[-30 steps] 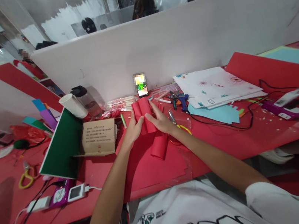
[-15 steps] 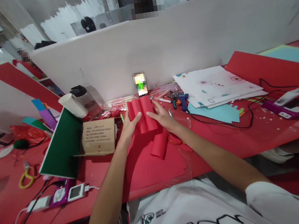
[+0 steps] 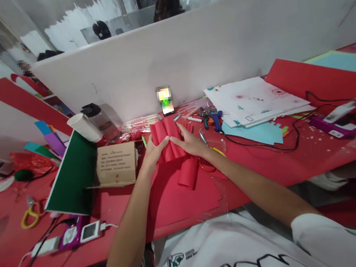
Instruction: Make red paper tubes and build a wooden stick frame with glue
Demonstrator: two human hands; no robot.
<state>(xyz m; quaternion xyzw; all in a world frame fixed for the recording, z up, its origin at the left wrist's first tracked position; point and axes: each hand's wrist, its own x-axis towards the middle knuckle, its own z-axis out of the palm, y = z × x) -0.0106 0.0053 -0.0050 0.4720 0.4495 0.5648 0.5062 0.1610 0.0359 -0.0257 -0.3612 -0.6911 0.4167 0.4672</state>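
Note:
Both my hands hold a piece of red paper [image 3: 166, 130] with several upright curved folds. My left hand [image 3: 154, 152] grips its left side, and my right hand [image 3: 190, 141] grips its right side. My thumbs press on the near face and their tips almost meet at the middle; most of the other fingers are hidden behind the paper. Just below lies a rolled red paper tube [image 3: 188, 175], resting on flat red sheets [image 3: 181, 202]. Beside my right wrist, scissors [image 3: 207, 167] with orange-yellow handles are partly covered.
A lit phone [image 3: 165, 102] leans on the white partition [image 3: 218, 47]. At left are a cardboard box [image 3: 116, 162], a green board [image 3: 71, 180], a bottle [image 3: 100, 120] and yellow-handled scissors [image 3: 31, 214]. A blue glue gun [image 3: 216, 119], its cord and white drawn-on sheets [image 3: 256, 99] are at right.
My hands have drawn closer together, bringing the thumb tips nearly into contact. The red paper is squeezed into tighter folds. The camera view has shifted slightly.

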